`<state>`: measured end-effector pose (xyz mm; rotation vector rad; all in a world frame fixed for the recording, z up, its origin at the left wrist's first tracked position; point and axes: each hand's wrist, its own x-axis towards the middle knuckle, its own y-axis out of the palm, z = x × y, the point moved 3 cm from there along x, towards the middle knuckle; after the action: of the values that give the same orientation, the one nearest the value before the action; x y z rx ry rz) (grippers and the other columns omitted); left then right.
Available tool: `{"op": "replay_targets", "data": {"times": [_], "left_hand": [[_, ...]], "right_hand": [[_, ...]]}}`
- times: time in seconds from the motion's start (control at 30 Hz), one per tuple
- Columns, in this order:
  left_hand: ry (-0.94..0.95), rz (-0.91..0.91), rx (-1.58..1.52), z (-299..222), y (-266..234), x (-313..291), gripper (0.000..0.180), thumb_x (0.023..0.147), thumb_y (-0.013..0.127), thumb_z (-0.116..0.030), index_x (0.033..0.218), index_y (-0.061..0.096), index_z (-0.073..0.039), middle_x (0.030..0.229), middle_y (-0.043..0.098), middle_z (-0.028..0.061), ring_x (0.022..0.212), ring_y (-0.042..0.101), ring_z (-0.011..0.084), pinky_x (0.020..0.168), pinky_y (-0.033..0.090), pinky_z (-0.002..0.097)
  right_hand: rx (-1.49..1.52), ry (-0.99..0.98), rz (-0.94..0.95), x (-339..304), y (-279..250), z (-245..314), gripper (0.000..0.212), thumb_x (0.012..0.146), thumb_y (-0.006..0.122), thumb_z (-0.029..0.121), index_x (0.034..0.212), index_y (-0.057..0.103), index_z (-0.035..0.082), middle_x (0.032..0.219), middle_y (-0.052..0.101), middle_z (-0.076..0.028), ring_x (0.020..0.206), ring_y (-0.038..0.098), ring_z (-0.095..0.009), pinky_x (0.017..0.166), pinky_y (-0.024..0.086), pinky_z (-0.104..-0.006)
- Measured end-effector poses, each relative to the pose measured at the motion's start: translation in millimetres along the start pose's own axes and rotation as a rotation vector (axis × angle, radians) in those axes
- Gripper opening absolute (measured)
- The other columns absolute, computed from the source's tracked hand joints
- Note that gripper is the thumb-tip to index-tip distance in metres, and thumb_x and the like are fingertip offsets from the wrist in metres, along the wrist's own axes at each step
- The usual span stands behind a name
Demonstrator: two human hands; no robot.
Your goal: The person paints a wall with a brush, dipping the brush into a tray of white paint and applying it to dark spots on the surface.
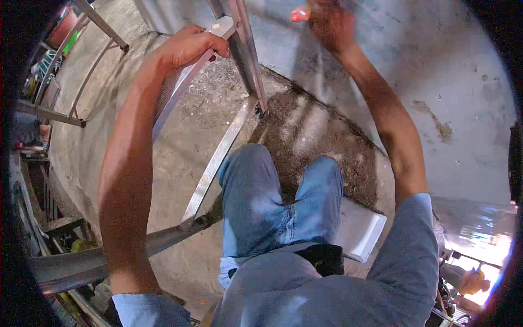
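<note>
Just beyond a person's jeans (256, 201), toward the upper left, a metal ladder (248, 60) stands on a concrete floor (170, 180) near the base of a grey wall (457, 82). The left hand (190, 49) has its grip closed round the ladder's pale, flat crosspiece, fingers curled over the edge. The right hand (331, 27) is raised in front of the wall, blurred, with a small red object (299, 14) just beside it; I cannot tell whether that grip pinches the object or is spread. The object could drop if it is only loosely held, and the ladder might rock or slide under heavy leaning, since the dark floor patch (305, 131) beside its foot looks rough and gritty.
</note>
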<state>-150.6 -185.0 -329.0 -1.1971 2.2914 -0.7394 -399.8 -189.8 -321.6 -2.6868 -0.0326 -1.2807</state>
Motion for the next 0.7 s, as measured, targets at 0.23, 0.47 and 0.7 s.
{"op": "replay_targets", "data": {"times": [0.23,0.47,0.7], "left_hand": [[-0.011,-0.036,0.105,1.8,-2.8,-0.3,0.026,0.064,0.056,-0.028,0.062,0.058,-0.002,0.06,0.056,0.0046,0.056,0.052,0.0167,0.056,0.042,0.0285],[-0.057,-0.024,-0.022,-1.8,2.9,4.5,0.029,0.055,0.062,-0.03,0.058,0.058,-0.001,0.059,0.055,0.0055,0.057,0.05,0.0156,0.056,0.04,0.0262],[-0.095,-0.053,-0.024,-1.5,-3.8,4.7,0.029,0.053,0.062,-0.03,0.061,0.061,-0.001,0.061,0.056,0.0061,0.059,0.051,0.016,0.057,0.04,0.0273]], "right_hand": [[0.262,0.087,0.49,-76.7,23.4,44.1,0.015,0.068,0.046,0.008,0.08,0.051,0.001,0.076,0.049,-0.015,0.078,0.051,-0.029,0.06,0.045,-0.0377],[0.624,0.216,0.623,-133.7,46.8,92.7,0.014,0.068,0.045,0.007,0.079,0.052,0.003,0.075,0.053,-0.013,0.074,0.053,-0.027,0.061,0.044,-0.0386],[0.431,0.261,0.532,-7.4,38.4,-15.5,0.026,0.069,0.045,0.008,0.093,0.054,0.005,0.079,0.054,-0.012,0.075,0.053,-0.027,0.064,0.044,-0.0364]]}}
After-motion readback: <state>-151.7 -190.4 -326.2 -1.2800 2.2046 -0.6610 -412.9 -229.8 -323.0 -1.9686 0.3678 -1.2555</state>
